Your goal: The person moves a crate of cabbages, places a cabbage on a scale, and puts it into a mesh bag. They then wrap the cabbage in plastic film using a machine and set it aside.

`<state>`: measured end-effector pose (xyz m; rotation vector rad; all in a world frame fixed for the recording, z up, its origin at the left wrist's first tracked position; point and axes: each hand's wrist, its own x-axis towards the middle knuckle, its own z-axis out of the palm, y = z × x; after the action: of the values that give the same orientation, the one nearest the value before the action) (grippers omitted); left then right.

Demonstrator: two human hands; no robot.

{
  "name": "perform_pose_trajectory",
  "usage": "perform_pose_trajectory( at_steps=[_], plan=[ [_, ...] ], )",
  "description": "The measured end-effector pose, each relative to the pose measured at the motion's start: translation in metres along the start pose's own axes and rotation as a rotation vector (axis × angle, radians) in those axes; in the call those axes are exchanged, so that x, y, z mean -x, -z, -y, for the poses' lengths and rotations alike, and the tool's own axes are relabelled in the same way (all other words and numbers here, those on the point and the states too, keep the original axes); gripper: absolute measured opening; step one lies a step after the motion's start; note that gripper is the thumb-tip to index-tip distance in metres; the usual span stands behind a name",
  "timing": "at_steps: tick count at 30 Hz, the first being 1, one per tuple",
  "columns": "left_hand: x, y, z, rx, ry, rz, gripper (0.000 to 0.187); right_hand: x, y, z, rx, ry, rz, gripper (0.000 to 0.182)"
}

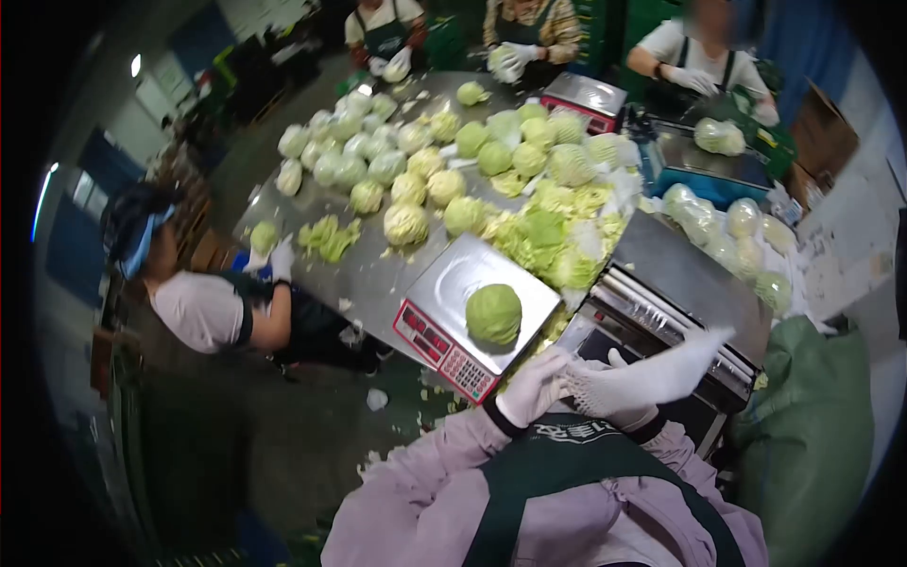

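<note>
In front of my chest I hold a white foam net sleeve (666, 371), its mesh end bunched between my hands and its loose end stretching to the right. My gloved left hand (531, 387) is closed on the left end of the net. My gloved right hand (635, 418) is partly hidden behind the net, with its thumb up and its fingers around it. Just beyond my hands, a trimmed green cabbage (493, 314) rests on the metal plate of a red-framed weighing scale (444, 352). Neither hand touches the cabbage.
Many cabbages (406, 223) and loose leaves (557, 236) cover the steel table (312, 274). A wrapping machine (652, 312) stands at right, beside wrapped cabbages (723, 227) and a green sack (803, 425). Several co-workers stand around, one at left (203, 302).
</note>
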<state>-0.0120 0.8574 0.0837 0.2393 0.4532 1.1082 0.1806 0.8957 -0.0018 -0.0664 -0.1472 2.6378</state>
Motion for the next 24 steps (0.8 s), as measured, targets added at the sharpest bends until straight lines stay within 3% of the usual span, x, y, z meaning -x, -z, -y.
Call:
perform_pose_trajectory(
  at_steps=[1,4,5,6,7,8,9,11,12,13,15,16,18,20,21,22,23,24],
  plan=[
    [-0.001,0.006,0.0,0.057,-0.007,-0.003,0.013,0.004,-0.006,-0.002,-0.006,-0.036,-0.012,0.058],
    [-0.001,0.014,-0.007,0.178,-0.009,0.01,0.021,0.012,-0.014,0.011,0.429,-0.043,-0.119,0.036],
    [0.001,0.017,-0.012,0.235,0.085,0.008,0.025,0.014,-0.018,0.013,0.574,-0.039,-0.147,0.03],
    [0.005,0.021,-0.017,0.291,0.18,0.008,0.029,-0.006,-0.053,0.005,0.57,0.14,-0.19,0.028],
    [0.01,0.032,-0.016,0.101,0.227,0.123,0.038,-0.012,-0.055,0.012,0.421,0.182,-0.243,0.027],
    [0.016,0.039,-0.011,0.113,0.212,0.117,0.038,-0.015,-0.055,0.019,0.272,0.222,-0.298,0.027],
    [0.023,0.043,-0.009,-0.071,0.223,0.124,0.04,-0.019,-0.056,0.025,0.167,0.26,-0.189,0.027],
    [0.029,0.052,-0.011,-0.273,0.241,0.081,0.036,-0.025,-0.048,0.03,0.39,0.124,-0.243,0.023],
    [0.029,0.062,-0.02,-0.35,0.222,0.068,0.021,-0.034,-0.048,0.031,0.504,0.039,-0.238,0.021],
    [0.028,0.071,-0.022,-0.484,0.015,-0.031,0.014,-0.044,-0.048,0.028,0.505,0.01,-0.232,0.021],
    [0.03,0.085,-0.026,-0.778,-0.278,-0.282,0.006,-0.062,-0.052,0.024,1.209,0.038,-0.419,0.02],
    [0.031,0.09,-0.033,-0.946,-0.365,-0.431,0.005,-0.072,-0.046,0.028,1.577,0.176,-0.476,0.019],
    [0.023,0.101,-0.046,-1.007,-0.609,-0.702,0.009,-0.1,-0.033,0.029,1.611,0.403,-0.639,0.019],
    [0.018,0.098,-0.064,-1.04,-0.584,-0.964,0.021,-0.133,-0.009,0.028,1.719,0.571,-0.706,0.022],
    [0.0,0.129,-0.06,-1.113,-0.683,-1.043,0.026,-0.15,0.003,0.026,1.658,0.639,-0.648,0.027],
    [-0.018,0.16,-0.056,-1.188,-0.782,-1.121,0.032,-0.164,0.025,0.032,1.723,0.57,-0.667,0.03],
    [-0.02,0.163,-0.061,-1.029,-0.413,-1.115,0.05,-0.178,0.045,0.032,1.63,0.471,-0.61,0.031],
    [-0.039,0.199,-0.055,-1.022,-0.325,-1.124,0.052,-0.187,0.058,0.03,1.536,0.375,-0.556,0.032]
  ],
)
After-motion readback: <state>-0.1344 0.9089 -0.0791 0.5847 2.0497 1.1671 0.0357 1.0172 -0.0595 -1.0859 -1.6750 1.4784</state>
